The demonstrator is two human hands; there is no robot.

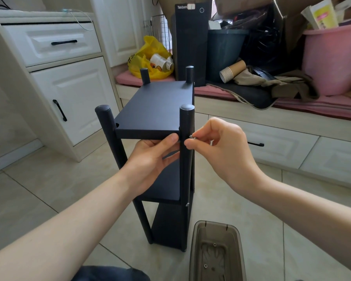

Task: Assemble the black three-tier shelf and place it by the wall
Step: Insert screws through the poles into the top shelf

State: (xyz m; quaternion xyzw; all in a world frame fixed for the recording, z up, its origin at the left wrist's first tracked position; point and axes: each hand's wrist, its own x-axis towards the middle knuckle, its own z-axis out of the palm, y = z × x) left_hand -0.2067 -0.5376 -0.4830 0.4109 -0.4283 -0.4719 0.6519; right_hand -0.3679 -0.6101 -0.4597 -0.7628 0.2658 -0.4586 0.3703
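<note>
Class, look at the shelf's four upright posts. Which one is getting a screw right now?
The near right post: the right hand pinches a screw at its side; no hand touches the other three.

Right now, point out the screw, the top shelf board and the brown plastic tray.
screw (191, 136), head view, on its shiny metal end.
top shelf board (156, 106), head view, on its flat upper face.
brown plastic tray (195, 250), head view, on its left wall.
</note>
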